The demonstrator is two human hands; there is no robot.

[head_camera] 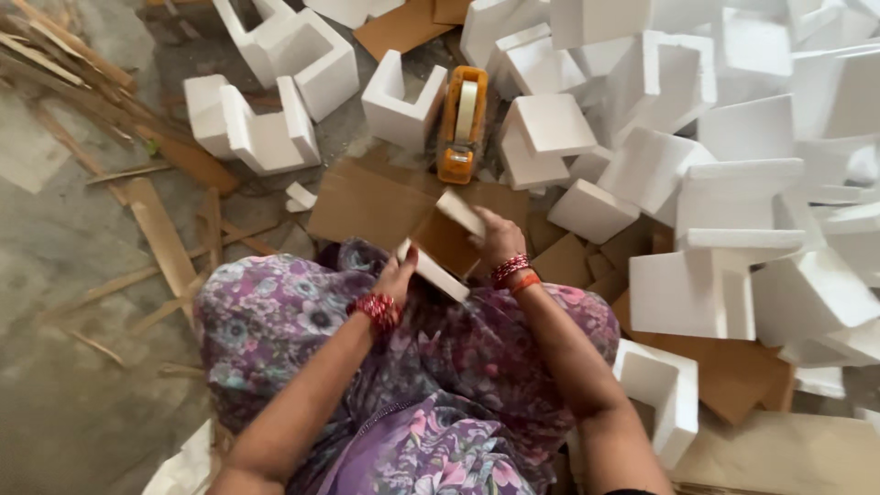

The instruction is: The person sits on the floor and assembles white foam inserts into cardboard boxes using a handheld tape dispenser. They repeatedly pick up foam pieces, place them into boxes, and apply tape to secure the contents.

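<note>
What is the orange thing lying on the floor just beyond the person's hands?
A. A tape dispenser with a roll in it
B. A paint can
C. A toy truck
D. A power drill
A: the orange tape dispenser holds a pale roll of tape and lies among white foam blocks, beyond both hands.

Bare grey concrete floor (64, 229), dusty. Thin wood strips (156, 229) scattered along the left side, more piled at the top-left corner. White foam corner blocks (266, 137) lie left of centre; a much bigger heap of foam pieces (733, 183) covers the right half, touching and overlapping. Flat brown cardboard sheets (367, 202) sit mid-floor, more cardboard (733, 376) lower right under the foam. Orange tape dispenser (461, 124) lies between a U-shaped foam block (399, 110) and the heap, just above the cardboard.
</note>
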